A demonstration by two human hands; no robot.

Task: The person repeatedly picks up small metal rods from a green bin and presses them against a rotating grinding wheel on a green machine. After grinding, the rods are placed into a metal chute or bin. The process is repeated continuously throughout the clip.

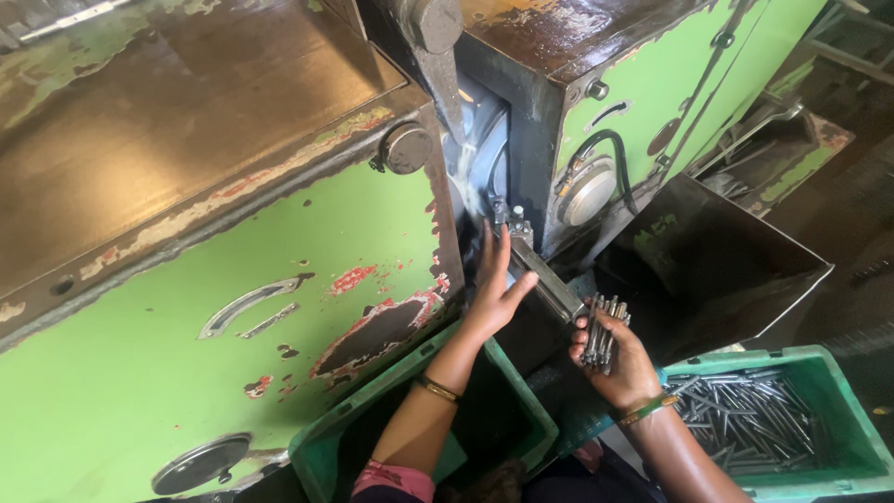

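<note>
Holding a bundle of metal pins [603,328] upright in your right hand [622,368], you have the fingers curled round their lower half, so the tops fan out loosely above your fist. They sit just beside the end of the steel guide rail [545,284] that slopes down out of the green machine [233,307]. Your left hand [498,284] lies flat against that rail, fingers spread and pointing up toward the wet opening, pinching nothing.

These pins look stiff, hard and fairly heavy for their size, and probably slick with coolant or oil, so a loose fist may let one slide out. Grip them low and squeeze evenly, or take a single pin near its middle between thumb and forefinger. They will not bend or break.

More pins of the same kind lie heaped in the green crate [838,438] at your right; a second green bin [521,419] sits under your left forearm.
</note>
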